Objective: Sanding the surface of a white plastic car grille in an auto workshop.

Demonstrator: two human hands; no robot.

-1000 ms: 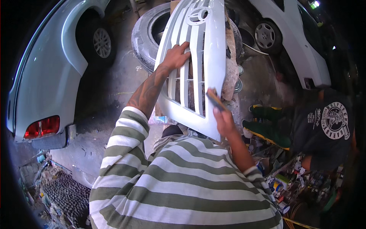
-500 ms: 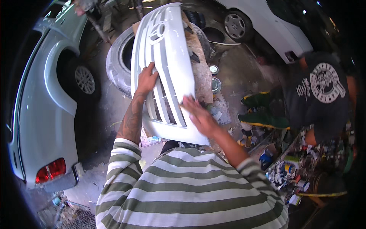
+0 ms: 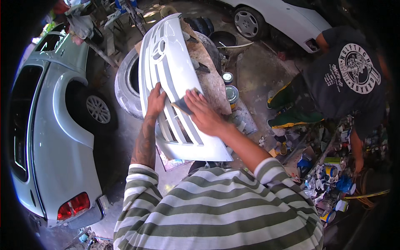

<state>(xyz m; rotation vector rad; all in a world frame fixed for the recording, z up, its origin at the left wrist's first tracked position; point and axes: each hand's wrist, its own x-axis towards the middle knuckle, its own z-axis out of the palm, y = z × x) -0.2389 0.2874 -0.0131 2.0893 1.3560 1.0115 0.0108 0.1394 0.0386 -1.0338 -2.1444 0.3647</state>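
A white car grille [image 3: 188,79] with long slats and an emblem ring lies lengthwise in front of me. My left hand [image 3: 156,101] grips it by the slats on its left side. Under my right hand [image 3: 204,114] is a dark folded piece of sandpaper [image 3: 182,105], pressed against the white surface right of the slats. The fingers lie stretched over the sheet, and its dark corner sticks out to the left of them. Beneath the grille, a worn brown board [image 3: 218,89] rests over a grey tyre [image 3: 125,83].
Cans [image 3: 231,94] stand right of the board. A pale car [image 3: 62,146] fills the left side; a white car [image 3: 283,21] stands far right. At the right a co-worker in a dark shirt [image 3: 329,91] bends over a cluttered heap of cans and rags [image 3: 329,179].
My right hand has moved left and slightly up the grille, and the sandpaper shows more clearly now. My left hand keeps its hold. The co-worker has reached an arm down toward the heap.
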